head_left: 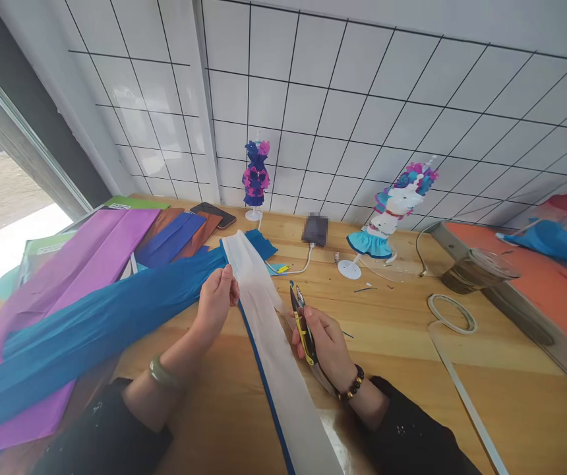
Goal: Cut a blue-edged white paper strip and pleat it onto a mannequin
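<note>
Nearest the camera, 2 dark sleeves (409, 429) reach over the wooden table (392, 356), and between them runs the near part of a long white strip (276, 343) edged in blue. A pale green bangle (159, 371) circles the left wrist and a bracelet (353, 386) of dark and gold beads the right. Just beyond, the right hand (328, 346) grasps yellow-and-black snips (304, 333) in its fingers, blades parted and tips pointing away from the person, beside the strip's right edge. The left hand (218, 293) is at the strip's left edge near its far end, fingers curled in tightly; whether they pinch the material I cannot tell. The far end of the strip overlaps a crinkled blue length (110, 316), which stretches left across purple sheets (100, 247). To the right, a flat roll (469, 320) of white tape lies with its loose end running toward the person. Farther off, a brownish jar (478, 272) sits by an orange surface (550, 303), and a dark flat device (217, 214) lies at left. At the back, 2 small stands carry a purple-and-pink outfit (256, 175) and a turquoise skirt (371, 243), with a blurred dark box (316, 231) between, before a white gridded wall (293, 105)
</note>
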`<state>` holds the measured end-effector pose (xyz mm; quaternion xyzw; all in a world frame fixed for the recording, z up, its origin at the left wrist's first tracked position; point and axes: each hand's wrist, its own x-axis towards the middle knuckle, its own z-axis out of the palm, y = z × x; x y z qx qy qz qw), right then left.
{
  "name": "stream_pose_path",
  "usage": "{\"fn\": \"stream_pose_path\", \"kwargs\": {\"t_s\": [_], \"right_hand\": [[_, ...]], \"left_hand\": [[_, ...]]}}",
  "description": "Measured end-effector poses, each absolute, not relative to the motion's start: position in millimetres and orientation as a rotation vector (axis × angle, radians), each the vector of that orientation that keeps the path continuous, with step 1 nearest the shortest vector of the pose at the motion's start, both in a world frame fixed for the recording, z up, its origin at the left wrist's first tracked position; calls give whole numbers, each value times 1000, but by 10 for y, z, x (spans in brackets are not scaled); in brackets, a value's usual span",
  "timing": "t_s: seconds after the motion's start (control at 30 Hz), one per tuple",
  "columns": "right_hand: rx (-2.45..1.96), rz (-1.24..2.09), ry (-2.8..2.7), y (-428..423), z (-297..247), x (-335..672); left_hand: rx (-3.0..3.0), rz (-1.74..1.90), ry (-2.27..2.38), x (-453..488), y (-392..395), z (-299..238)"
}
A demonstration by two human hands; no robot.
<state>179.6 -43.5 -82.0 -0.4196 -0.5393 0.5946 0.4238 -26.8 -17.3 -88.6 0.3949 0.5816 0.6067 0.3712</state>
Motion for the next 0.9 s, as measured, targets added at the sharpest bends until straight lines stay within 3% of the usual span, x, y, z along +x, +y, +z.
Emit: {"fn": "stream_pose_path", "kwargs": {"t_s": [0.9], "right_hand": [[-1208,1431,-1153,-329,-769,1844]], "left_hand": [[871,1881,1430,-352,-153,-880]]}}
